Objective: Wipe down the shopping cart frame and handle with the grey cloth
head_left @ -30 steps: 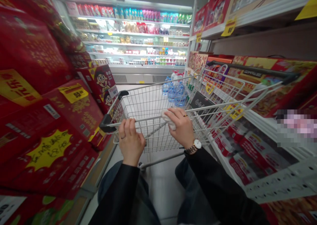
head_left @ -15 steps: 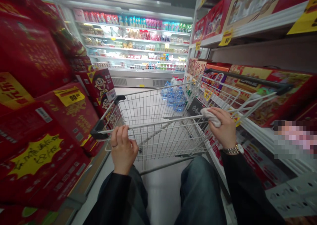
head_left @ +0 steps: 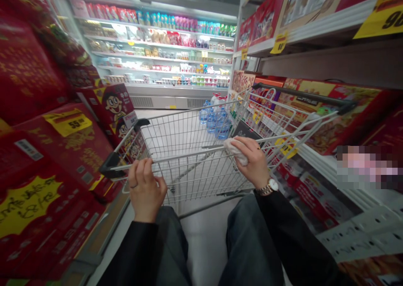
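Sideways before my knees stands a wire shopping cart (head_left: 195, 181), its black handle (head_left: 302, 99) at the right. My left hand (head_left: 146, 189) is closed over the near top rail, close to the black corner piece (head_left: 111, 165) at the cart's left end. A white cloth (head_left: 236, 150) is bunched in my right hand (head_left: 253, 162), pressed on the same rail towards its right part. The fingers of that hand are wrapped round the cloth, and a watch sits on the wrist. Only wire mesh and floor show inside the cart.
Red gift boxes (head_left: 72, 143) are stacked close on the left. Shelves (head_left: 317, 152) of boxed goods with yellow price tags line the right. Blue water bottles (head_left: 217, 122) stand on the floor behind the cart, before a lit refrigerated display (head_left: 163, 59).
My right hand has slid the cloth leftward along the near rail, away from the handle end. My left hand keeps its hold. The whole view has shifted slightly.
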Available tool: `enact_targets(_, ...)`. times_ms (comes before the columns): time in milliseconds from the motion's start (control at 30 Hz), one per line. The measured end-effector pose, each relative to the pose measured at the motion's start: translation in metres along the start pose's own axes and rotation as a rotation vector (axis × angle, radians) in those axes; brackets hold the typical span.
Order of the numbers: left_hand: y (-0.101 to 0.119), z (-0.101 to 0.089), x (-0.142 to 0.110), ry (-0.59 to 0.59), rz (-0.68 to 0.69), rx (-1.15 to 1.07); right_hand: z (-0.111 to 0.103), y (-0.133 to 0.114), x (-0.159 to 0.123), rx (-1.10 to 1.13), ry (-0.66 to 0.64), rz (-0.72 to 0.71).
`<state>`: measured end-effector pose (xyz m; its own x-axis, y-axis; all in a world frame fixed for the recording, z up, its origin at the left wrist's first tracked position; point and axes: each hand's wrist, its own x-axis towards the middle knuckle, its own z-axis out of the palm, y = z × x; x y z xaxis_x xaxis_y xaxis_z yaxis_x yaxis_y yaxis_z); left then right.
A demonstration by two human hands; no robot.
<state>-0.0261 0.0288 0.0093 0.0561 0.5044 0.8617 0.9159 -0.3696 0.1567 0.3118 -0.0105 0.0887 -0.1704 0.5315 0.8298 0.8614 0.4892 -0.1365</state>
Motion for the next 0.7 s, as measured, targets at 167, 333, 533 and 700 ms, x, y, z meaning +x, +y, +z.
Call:
enact_targets(167,0.002,0.001,-0.006,-0.017,-0.034,-0.03,-0.037,0.054,-0.009,-0.118,0.09,0.095)
enact_targets(333,0.029,0.0,0.007,0.016,-0.107,0.015,-0.043,0.064,-0.007,-0.18,0.164,0.156)
enact_targets(533,0.134,0.021,0.047,-0.083,0.136,-0.229,-0.006,0.006,0.008,-0.094,-0.037,0.054)
enact_targets(700,0.166,0.049,0.06,-0.142,0.156,-0.228,0.011,-0.016,0.014,-0.058,-0.071,-0.002)
